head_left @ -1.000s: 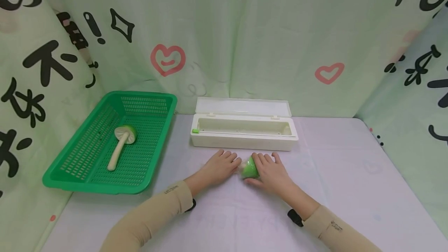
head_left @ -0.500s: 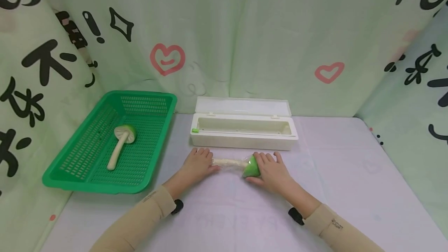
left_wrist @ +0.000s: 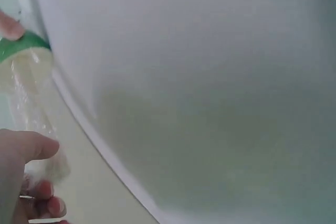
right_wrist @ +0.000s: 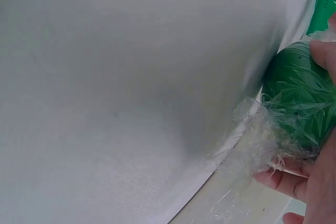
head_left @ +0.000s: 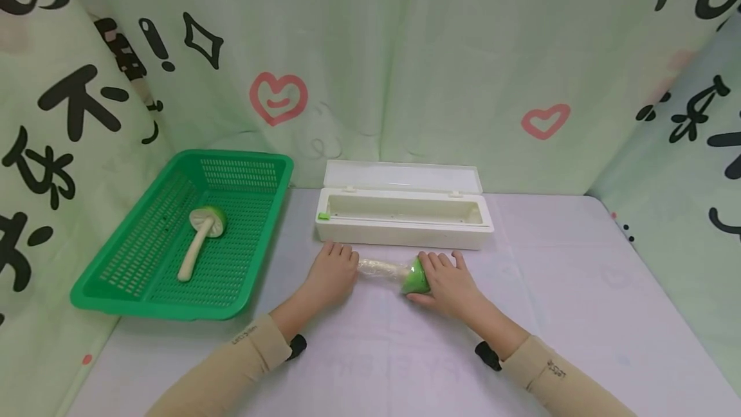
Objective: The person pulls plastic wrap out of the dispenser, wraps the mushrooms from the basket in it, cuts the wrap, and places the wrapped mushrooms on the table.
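A mushroom with a green cap and pale stem, wrapped in clear plastic film [head_left: 379,268], lies on its side over the table, cap to the right. My right hand [head_left: 448,282] grips the cap, fingers over the far side and thumb at the near side. At the stem's left end, my left hand [head_left: 331,275] holds the film-wrapped tip between thumb and curled fingers. The left wrist view shows the wrapped stem [left_wrist: 34,103] above that thumb. Loose crinkled film [right_wrist: 252,140] sticks out beside the green cap [right_wrist: 299,93] in the right wrist view.
A long white box [head_left: 405,235] with its lid [head_left: 402,176] raised stands just beyond the hands. To the left is a green basket [head_left: 133,309] holding another mushroom [head_left: 199,240], unwrapped. A pale green curtain [head_left: 417,82] hangs behind the white-covered table [head_left: 579,314].
My left hand has moved left from beside the cap to the stem's end, uncovering the wrapped stem, and its fingers have since drawn in. The right hand stays on the cap.
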`<state>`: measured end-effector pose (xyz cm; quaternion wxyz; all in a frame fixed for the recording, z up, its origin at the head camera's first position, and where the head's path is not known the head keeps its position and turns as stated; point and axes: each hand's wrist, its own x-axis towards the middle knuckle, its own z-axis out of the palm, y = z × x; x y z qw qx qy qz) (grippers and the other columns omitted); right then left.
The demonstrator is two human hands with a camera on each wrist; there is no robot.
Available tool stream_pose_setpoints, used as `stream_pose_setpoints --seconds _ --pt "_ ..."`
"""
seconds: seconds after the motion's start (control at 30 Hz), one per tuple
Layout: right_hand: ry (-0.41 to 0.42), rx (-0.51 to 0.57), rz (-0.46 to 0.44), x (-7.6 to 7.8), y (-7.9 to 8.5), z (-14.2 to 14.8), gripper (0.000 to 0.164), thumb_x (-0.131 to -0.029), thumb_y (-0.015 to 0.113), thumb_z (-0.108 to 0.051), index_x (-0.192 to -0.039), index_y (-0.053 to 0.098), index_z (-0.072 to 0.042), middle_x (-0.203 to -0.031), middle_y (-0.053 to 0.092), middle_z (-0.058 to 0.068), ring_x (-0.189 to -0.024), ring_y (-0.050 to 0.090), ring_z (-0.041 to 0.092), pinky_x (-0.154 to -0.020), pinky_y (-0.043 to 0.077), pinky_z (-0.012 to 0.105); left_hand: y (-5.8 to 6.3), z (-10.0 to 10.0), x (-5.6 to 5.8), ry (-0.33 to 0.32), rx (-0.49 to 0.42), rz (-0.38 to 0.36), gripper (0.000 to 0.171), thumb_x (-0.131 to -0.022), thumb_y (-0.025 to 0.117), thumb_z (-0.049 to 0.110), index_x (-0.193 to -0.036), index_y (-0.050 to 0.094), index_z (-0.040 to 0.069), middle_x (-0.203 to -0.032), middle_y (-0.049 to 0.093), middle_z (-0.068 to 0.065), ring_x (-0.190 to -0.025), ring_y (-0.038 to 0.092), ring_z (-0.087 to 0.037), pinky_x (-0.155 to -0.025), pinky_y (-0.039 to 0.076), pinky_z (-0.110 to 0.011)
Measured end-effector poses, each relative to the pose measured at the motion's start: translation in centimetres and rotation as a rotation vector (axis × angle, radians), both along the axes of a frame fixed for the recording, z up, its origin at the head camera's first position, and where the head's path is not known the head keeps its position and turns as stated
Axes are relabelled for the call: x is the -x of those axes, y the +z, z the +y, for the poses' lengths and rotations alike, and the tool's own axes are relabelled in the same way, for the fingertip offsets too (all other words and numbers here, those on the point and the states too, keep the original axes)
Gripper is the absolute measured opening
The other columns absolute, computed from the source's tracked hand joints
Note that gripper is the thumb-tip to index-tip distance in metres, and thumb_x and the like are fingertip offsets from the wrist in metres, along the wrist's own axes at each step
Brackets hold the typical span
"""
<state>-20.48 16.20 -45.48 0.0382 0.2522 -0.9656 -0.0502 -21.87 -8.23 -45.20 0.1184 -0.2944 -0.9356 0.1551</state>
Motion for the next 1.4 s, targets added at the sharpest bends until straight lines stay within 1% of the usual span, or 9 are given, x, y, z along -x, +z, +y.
stream_pose_setpoints --seconds 0.13,0.33,0.5,0.77,0.93,1.1,1.17,1.3,1.4 --pt "0.002 0.0 -0.013 -0.1 0.1 0.1 0.081 -0.077 0.057 -0.06 -0.126 0.043 0.002 -0.115 0.055 0.016 -0.106 0.052 0.031 -0.095 0.028 0.056 -0.3 0.4 -0.1 -0.002 0.112 0.066 0.023 -0.09 0.052 0.03 -0.087 0.043 0.009 -0.074 0.048 -0.003 -0.074 0.049 -0.017 -0.077 0.033 -0.033" --pt "0.021 -0.017 -0.028 0.0 0.2 -0.1 0.079 -0.078 0.056 -0.06 -0.127 0.042 0.001 -0.116 0.054 0.016 -0.107 0.051 0.031 -0.095 0.027 0.056 -1.9 1.6 0.0 -0.03 0.092 0.152 0.015 -0.089 0.054 0.016 -0.093 0.042 0.008 -0.066 0.046 0.0 -0.063 0.047 -0.012 -0.068 0.034 -0.029" --pt "0.036 -0.03 -0.022 0.1 0.3 -0.2 0.08 -0.079 0.054 -0.061 -0.128 0.042 0.0 -0.118 0.053 0.015 -0.107 0.051 0.03 -0.095 0.027 0.056 -2.5 2.1 0.6 -0.115 0.143 0.115 0.013 -0.091 0.049 0.017 -0.1 0.043 0.01 -0.078 0.047 0.001 -0.074 0.05 -0.013 -0.076 0.037 -0.028" --pt "0.042 -0.023 -0.007 0.1 0.2 -0.1 0.078 -0.078 0.055 -0.061 -0.127 0.042 -0.001 -0.119 0.052 0.014 -0.108 0.051 0.029 -0.094 0.028 0.055 -3.6 1.8 2.2 -0.181 0.038 0.036 0.042 -0.091 0.044 0.049 -0.121 0.042 0.02 -0.109 0.046 -0.001 -0.099 0.047 -0.018 -0.085 0.037 -0.033" --pt "0.037 0.026 -0.031 0.1 0.1 0.4 0.084 -0.075 0.057 -0.064 -0.128 0.041 -0.001 -0.12 0.052 0.016 -0.109 0.05 0.031 -0.095 0.026 0.056 -4.1 2.1 2.5 -0.21 -0.018 -0.001 0.032 -0.093 0.04 0.045 -0.112 0.041 0.02 -0.099 0.045 -0.001 -0.088 0.046 -0.017 -0.074 0.038 -0.029" --pt "-0.038 0.178 -0.118 0.8 -0.2 1.9 0.101 -0.064 0.069 -0.063 -0.135 0.033 0.001 -0.126 0.05 0.018 -0.115 0.046 0.033 -0.096 0.021 0.056 -4.2 2.2 2.5 -0.175 -0.042 -0.028 0.021 -0.095 0.041 0.037 -0.104 0.041 0.018 -0.088 0.045 -0.001 -0.082 0.046 -0.016 -0.071 0.037 -0.028" --pt "-0.062 0.2 -0.132 1.0 -0.3 2.7 0.093 -0.065 0.073 -0.056 -0.132 0.038 -0.001 -0.123 0.052 0.017 -0.113 0.047 0.032 -0.094 0.021 0.055 -4.3 2.2 2.4 -0.162 -0.043 -0.031 0.02 -0.095 0.041 0.036 -0.104 0.042 0.019 -0.088 0.046 -0.001 -0.083 0.046 -0.016 -0.071 0.037 -0.028" --pt "-0.03 0.168 -0.1 1.1 -0.5 3.7 0.05 -0.075 0.071 -0.036 -0.113 0.058 -0.007 -0.105 0.057 0.01 -0.098 0.053 0.027 -0.086 0.028 0.053 -4.5 2.3 2.2 -0.15 -0.062 -0.021 0.019 -0.094 0.045 0.036 -0.1 0.043 0.018 -0.086 0.047 -0.001 -0.081 0.047 -0.016 -0.07 0.037 -0.028" --pt "-0.014 0.131 -0.047 0.8 0.1 3.6 0.029 -0.078 0.067 -0.029 -0.098 0.063 -0.008 -0.091 0.059 0.006 -0.086 0.056 0.024 -0.082 0.032 0.05 -4.5 2.5 2.0 -0.14 -0.086 -0.027 0.019 -0.094 0.046 0.035 -0.097 0.042 0.016 -0.082 0.047 -0.002 -0.079 0.047 -0.016 -0.069 0.037 -0.027"
